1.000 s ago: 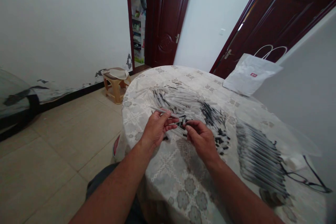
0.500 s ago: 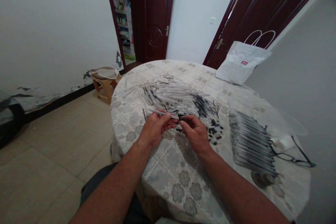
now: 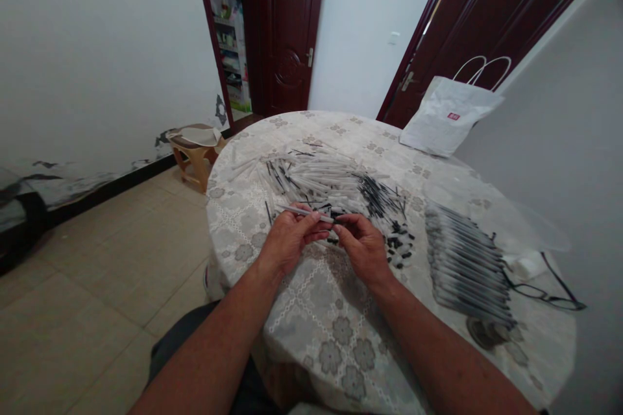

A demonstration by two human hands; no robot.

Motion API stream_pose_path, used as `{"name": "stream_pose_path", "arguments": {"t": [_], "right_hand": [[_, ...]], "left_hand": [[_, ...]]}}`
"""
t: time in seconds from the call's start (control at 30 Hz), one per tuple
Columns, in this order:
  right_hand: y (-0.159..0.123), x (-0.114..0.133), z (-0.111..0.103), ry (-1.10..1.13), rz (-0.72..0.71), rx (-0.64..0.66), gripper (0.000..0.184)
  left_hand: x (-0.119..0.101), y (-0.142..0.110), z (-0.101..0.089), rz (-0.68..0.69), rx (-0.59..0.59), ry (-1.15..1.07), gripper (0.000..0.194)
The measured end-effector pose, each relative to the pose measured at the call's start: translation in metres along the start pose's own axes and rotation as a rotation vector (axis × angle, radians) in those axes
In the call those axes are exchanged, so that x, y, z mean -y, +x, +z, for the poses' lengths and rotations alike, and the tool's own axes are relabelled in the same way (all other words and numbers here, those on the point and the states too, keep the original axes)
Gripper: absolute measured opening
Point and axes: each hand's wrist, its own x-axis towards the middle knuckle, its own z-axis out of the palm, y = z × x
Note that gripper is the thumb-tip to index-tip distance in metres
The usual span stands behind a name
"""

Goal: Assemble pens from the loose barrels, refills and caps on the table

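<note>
My left hand (image 3: 291, 235) pinches a pale pen barrel (image 3: 304, 212), which lies nearly level and points to the right. At the barrel's right end, the thumb and fingers of my right hand (image 3: 364, 248) are closed on a small dark piece, mostly hidden by the fingertips. Just beyond both hands spreads a heap of pale pen barrels (image 3: 321, 172). Thin black refills (image 3: 382, 196) lie in a bunch to its right. Small black and whitish pieces (image 3: 400, 245) are scattered beside my right hand.
Rows of pens (image 3: 467, 266) are stacked at the right, near eyeglasses (image 3: 549, 295) and a round dark object (image 3: 487, 332). A white paper bag (image 3: 448, 117) stands at the back right of the cloth-covered round table (image 3: 341, 343). A stool (image 3: 195, 155) is on the floor at left.
The barrel has shifted very slightly to the right, towards my right fingertips. Both hands stay in nearly the same place and keep their pinch.
</note>
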Motion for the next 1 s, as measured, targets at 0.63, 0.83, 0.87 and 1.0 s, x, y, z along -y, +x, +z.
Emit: {"name": "stream_pose_path", "arguments": {"t": [0.63,0.83,0.87,1.0], "right_hand": [[-0.0013,0.0020,0.0001,0.061,0.039,0.016,0.024],[-0.0013,-0.0008,-0.0008,0.042,0.005,0.021,0.023],[-0.0015,-0.0021,-0.0010,0.024,-0.008,0.017,0.023],[-0.0030,-0.0046,-0.0013,-0.028,-0.033,0.003,0.024]], "left_hand": [[0.0022,-0.0002,-0.0013,-0.001,-0.001,0.026,0.037],[0.0018,0.0002,-0.0017,0.017,-0.004,0.053,0.035],[0.0014,0.0001,-0.0018,0.017,-0.002,0.049,0.035],[0.0001,-0.0004,-0.0022,0.008,0.008,0.021,0.035]]}}
